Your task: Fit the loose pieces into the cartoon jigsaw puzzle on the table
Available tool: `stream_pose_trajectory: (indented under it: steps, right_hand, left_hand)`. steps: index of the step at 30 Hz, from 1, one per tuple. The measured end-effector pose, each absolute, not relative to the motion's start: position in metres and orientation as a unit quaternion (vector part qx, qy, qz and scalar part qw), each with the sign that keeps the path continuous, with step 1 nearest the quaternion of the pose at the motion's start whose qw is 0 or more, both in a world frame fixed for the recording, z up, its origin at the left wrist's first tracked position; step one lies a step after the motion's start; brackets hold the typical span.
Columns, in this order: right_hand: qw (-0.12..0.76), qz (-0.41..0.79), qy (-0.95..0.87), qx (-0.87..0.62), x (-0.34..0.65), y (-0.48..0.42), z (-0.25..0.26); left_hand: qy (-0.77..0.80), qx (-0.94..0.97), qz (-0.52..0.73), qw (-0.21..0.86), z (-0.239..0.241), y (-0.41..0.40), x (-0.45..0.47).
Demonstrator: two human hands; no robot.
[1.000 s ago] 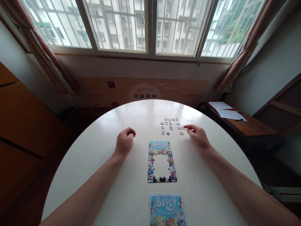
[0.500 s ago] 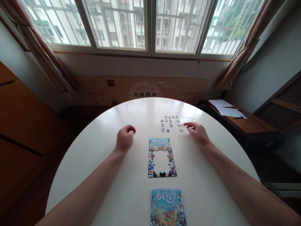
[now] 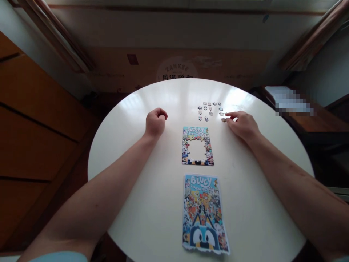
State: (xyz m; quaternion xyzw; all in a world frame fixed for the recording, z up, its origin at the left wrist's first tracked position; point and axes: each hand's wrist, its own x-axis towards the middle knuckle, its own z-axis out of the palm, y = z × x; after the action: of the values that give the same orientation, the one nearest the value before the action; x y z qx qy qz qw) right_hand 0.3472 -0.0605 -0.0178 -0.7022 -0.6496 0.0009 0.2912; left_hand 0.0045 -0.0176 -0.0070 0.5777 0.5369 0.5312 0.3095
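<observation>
My right hand (image 3: 242, 124) rests at the right edge of a group of loose jigsaw pieces (image 3: 211, 108). Its index finger reaches out to a piece there, and the thumb sits apart, beside another jigsaw piece (image 3: 224, 119). My left hand (image 3: 156, 123) lies on the table left of the pieces, curled into a loose fist, with nothing seen in it. Between and nearer than the hands is a jigsaw puzzle (image 3: 185, 151) with its border assembled and a blank middle. Closer to me lies a printed Bluey picture sheet (image 3: 203, 214) with a torn lower edge.
Everything lies on a round white table (image 3: 131, 203). To the right stands a brown wooden desk (image 3: 313, 122) with papers on it, partly blurred out. An orange-brown cabinet (image 3: 29, 120) is on the left, and a printed panel (image 3: 109, 65) stands along the wall behind.
My view has tipped downward, so the windows are gone and the whole picture sheet shows. My right hand stays by the same pieces; my left fist has barely moved.
</observation>
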Motion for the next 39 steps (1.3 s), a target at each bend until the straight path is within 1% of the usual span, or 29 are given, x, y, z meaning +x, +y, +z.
stream_pose_trajectory:
  steps: [16,24,29,33,39]
  right_hand:
    - [0.283,0.021,-0.638,-0.716,0.345,-0.063,-0.011]
    - [0.233,-0.005,-0.655,-0.719,0.342,-0.064,-0.008]
    - [0.23,-0.011,-0.663,-0.712,0.342,-0.063,-0.008]
    - [0.228,0.014,-0.661,-0.715,0.346,-0.062,-0.007]
    - [0.224,0.091,-0.647,-0.723,0.35,-0.062,-0.002]
  left_hand:
    - [0.533,0.576,0.536,0.312,-0.004,-0.018,0.006]
    - [0.528,0.579,0.535,0.315,-0.005,-0.018,0.005]
    - [0.523,0.58,0.539,0.316,-0.006,-0.018,0.005]
    - [0.521,0.58,0.539,0.319,-0.006,-0.018,0.006]
    - [0.52,0.587,0.533,0.318,-0.005,-0.019,0.006]
